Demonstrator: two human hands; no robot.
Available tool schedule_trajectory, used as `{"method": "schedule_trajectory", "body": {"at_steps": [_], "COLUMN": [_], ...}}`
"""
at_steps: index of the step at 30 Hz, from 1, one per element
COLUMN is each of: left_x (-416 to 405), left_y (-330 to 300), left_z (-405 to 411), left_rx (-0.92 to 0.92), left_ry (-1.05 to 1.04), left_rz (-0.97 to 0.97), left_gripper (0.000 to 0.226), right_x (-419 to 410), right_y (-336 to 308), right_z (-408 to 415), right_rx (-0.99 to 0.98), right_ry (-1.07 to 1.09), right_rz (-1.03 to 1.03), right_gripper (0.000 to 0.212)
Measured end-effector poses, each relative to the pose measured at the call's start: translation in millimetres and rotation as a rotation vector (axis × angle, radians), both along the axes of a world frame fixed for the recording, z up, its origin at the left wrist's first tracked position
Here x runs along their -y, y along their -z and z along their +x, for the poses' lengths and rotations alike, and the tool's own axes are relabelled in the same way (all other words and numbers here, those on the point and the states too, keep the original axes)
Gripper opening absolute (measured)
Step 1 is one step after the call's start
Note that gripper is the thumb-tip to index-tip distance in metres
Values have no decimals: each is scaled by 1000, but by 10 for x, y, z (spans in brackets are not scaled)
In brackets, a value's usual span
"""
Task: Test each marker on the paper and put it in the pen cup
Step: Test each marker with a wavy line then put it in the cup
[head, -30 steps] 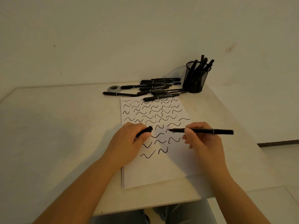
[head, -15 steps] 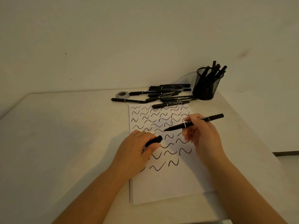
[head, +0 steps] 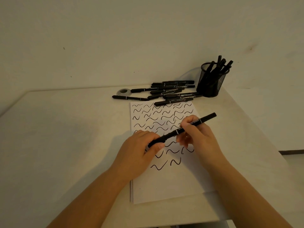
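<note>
A white sheet of paper (head: pixel 164 183) covered with rows of black squiggles lies on the table. Above it my right hand (head: pixel 199 139) grips a black marker (head: pixel 194 125) by its barrel, slanting up to the right. My left hand (head: pixel 139 150) pinches the marker's cap (head: pixel 156 142), which meets the marker's tip end. A pile of several black markers (head: pixel 171 93) lies just beyond the paper. A black mesh pen cup (head: pixel 211 81) with several markers in it stands at the back right.
A small grey tape roll (head: pixel 123 92) lies left of the marker pile. The pale table (head: pixel 65 137) meets a wall at the back; its right edge runs close to the cup and its front edge is near my forearms.
My right hand has brought the marker's tip down and left to the cap in my left hand; the two are now joined end to end. Earlier they were apart.
</note>
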State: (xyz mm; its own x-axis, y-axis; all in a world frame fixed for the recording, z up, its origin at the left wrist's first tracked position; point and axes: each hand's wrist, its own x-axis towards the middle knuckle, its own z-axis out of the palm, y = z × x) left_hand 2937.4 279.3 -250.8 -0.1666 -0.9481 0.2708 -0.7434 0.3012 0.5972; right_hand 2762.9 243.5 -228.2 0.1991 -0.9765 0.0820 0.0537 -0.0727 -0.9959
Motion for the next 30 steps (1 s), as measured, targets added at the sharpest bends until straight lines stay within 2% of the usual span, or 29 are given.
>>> {"method": "schedule_trajectory", "body": {"at_steps": [6,13,20,27,30], "left_x": [-30,-87,-92,-84,-69], "left_y": [-54,-82,-97,-71,-75], "left_z": [-28,-96,-140,-115,-119], "left_rx": [-86,-215,-370,-411,-399], "left_ry": [6,-2,23,21,6], "left_rz": [-24,-18,80,129,123], "left_gripper": [21,24,24,27,29], "right_x": [-46,-58,-51,-62,-50], "right_y": [-9,16,35,38,43], "right_z": [26,14,1,21,46], "right_rx": [-59,40,92,90,40], "right_ry": [-140,-212,-274,-292,-253], "right_rz": [-44,-40,-68,-85,-109], "right_gripper": [14,10,8,12,6]}}
